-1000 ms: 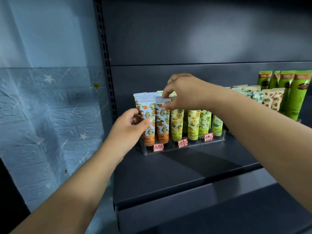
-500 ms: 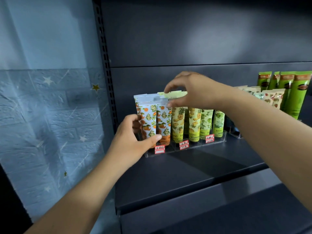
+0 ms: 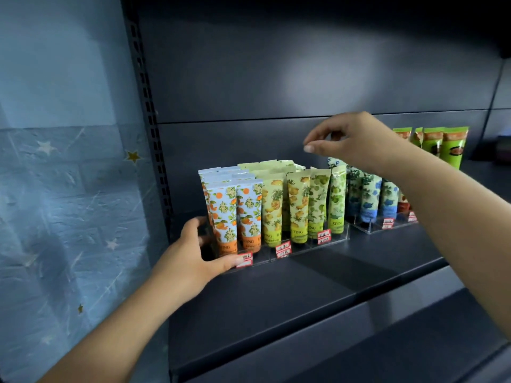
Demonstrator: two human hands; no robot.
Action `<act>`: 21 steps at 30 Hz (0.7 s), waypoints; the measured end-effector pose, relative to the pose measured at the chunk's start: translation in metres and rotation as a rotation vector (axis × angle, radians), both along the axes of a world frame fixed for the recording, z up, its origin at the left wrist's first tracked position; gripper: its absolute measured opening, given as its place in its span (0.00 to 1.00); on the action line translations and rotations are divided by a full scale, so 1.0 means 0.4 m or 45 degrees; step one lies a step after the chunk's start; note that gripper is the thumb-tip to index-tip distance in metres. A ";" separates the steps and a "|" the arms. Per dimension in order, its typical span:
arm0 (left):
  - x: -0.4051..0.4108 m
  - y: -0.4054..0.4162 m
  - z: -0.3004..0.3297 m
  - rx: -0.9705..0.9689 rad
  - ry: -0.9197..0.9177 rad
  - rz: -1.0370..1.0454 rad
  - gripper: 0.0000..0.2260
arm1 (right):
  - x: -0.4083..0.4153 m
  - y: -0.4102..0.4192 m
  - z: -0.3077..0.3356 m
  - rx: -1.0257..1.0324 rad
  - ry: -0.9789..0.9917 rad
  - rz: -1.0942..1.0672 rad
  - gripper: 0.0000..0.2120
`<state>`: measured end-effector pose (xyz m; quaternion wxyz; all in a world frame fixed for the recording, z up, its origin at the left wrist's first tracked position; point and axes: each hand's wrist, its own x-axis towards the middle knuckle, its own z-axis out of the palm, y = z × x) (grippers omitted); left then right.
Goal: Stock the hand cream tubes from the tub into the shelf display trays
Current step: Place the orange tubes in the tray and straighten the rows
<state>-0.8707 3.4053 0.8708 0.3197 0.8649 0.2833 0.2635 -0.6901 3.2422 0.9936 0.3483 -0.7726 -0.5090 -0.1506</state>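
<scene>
The clear display tray [image 3: 279,254] sits toward the 9 o'clock end of the dark shelf [image 3: 318,286] and looks close to full: the orange-print tubes [image 3: 233,214] stand several deep in its lanes nearest 9 o'clock, the pineapple-print tubes [image 3: 272,208] fill the middle, and the green-leaf tubes [image 3: 336,200] close it off toward 3 o'clock, all upright with caps down. The left hand [image 3: 193,258] grips the tray's corner at about 8 o'clock from the tubes, thumb lying along the front lip beside a red price tag [image 3: 244,259] and fingers curled round the side wall. The right hand [image 3: 351,142] hovers above the tube tops at about 1 o'clock from the tray, apart from them, thumb and forefinger loosely bent toward each other with nothing between them, so it reads as released and empty. A second tray [image 3: 381,226] further toward 3 o'clock carries blue-print tubes [image 3: 369,194], partly hidden behind the right forearm, and taller green tubes [image 3: 450,147] stand at the back near 2 o'clock. The tub named in the task is not in view, so how many tubes remain to be shelved cannot be told. Judging from the packed lanes, this tray's stocking seems nearly or wholly done, and what is left here is probably squaring the tray on the shelf, then fetching any further tubes for lanes with room.
</scene>
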 end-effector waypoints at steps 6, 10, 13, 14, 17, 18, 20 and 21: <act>-0.017 0.001 0.005 -0.027 -0.095 0.030 0.49 | 0.030 -0.002 -0.001 -0.075 0.066 0.054 0.02; -0.046 0.006 0.077 0.144 -0.477 0.110 0.29 | 0.086 0.008 0.029 -0.103 0.088 0.125 0.03; -0.022 -0.020 0.183 0.307 -0.510 0.025 0.14 | 0.136 0.035 0.057 -0.215 0.038 0.170 0.03; -0.004 -0.030 0.219 0.329 -0.494 -0.011 0.13 | 0.152 0.044 0.066 -0.254 0.021 0.186 0.04; 0.071 -0.038 0.318 0.398 -0.382 -0.150 0.14 | 0.185 0.073 0.091 -0.386 -0.021 0.223 0.03; 0.105 -0.035 0.345 0.422 -0.315 -0.205 0.14 | 0.199 0.086 0.097 -0.465 -0.054 0.217 0.02; 0.180 -0.024 0.391 0.450 -0.154 -0.288 0.13 | 0.226 0.117 0.104 -0.650 -0.150 0.164 0.02; 0.220 -0.018 0.408 0.453 -0.049 -0.319 0.10 | 0.235 0.134 0.106 -0.744 -0.200 0.135 0.05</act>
